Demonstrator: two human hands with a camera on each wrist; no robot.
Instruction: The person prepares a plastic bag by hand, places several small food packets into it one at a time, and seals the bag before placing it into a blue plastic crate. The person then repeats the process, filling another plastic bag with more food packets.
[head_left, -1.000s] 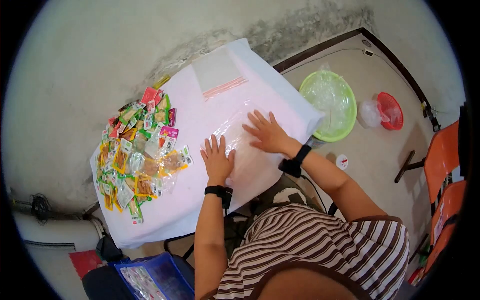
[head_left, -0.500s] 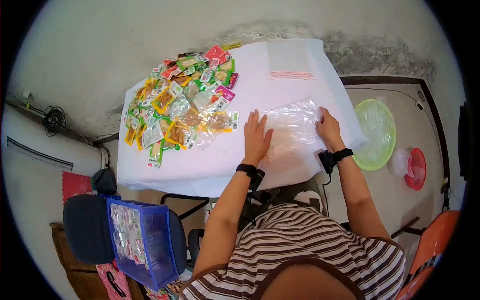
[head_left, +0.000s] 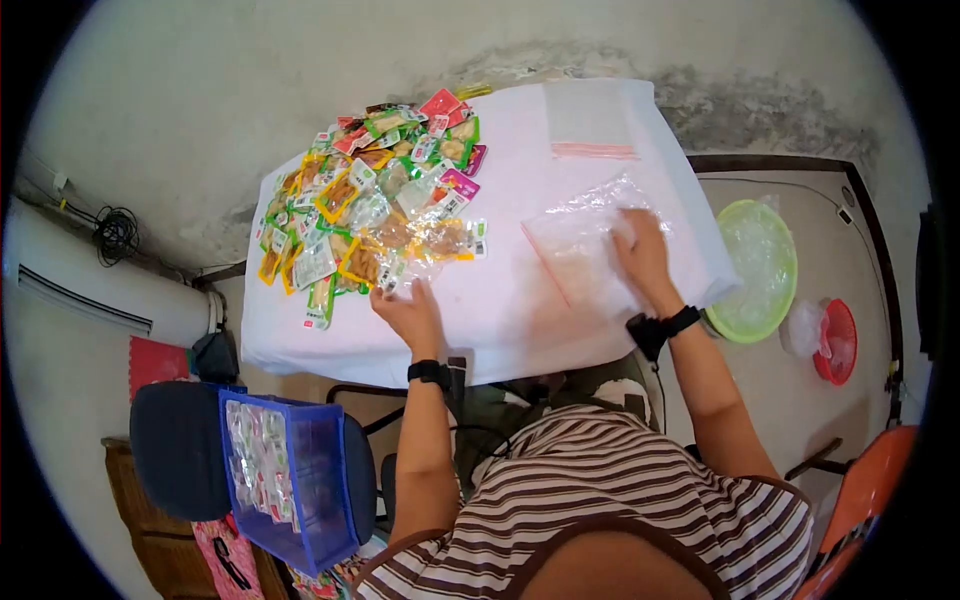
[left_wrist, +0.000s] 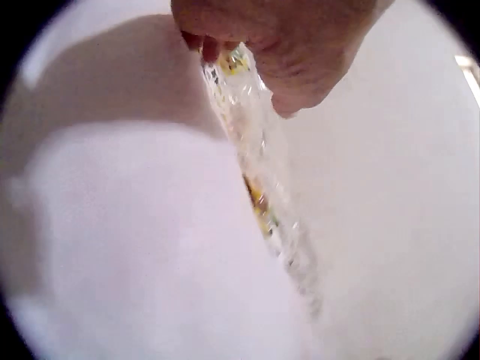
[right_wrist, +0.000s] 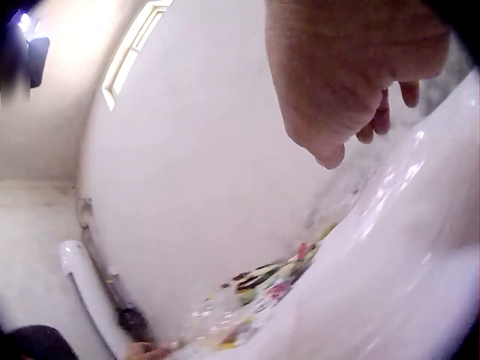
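Note:
A clear plastic bag with a red line along one side (head_left: 570, 240) lies flat on the white-covered table. Over its right part hovers my right hand (head_left: 645, 255), fingers loosely bent and nothing held between them. My left hand (head_left: 408, 318) is at the near edge of a heap of small food packets (head_left: 330, 220), thumb and forefinger spread apart. Close by its fingertips is a see-through packet with yellow edges (head_left: 360, 263). In the left wrist view, clear shiny packaging (left_wrist: 247, 142) runs past the fingers of that hand.
A stack of flat clear bags with red strips (head_left: 593, 120) lies at the table's far side. Right of the table, a green basin (head_left: 787, 255) and a red basket (head_left: 840, 345) stand on the floor. A blue crate (head_left: 325, 480) of packets sits on a chair at lower left.
My left hand has left the clear bag and moved left to the packets. My right hand has released the bag's right edge and shifted slightly inward. The bag has turned, its red line now showing.

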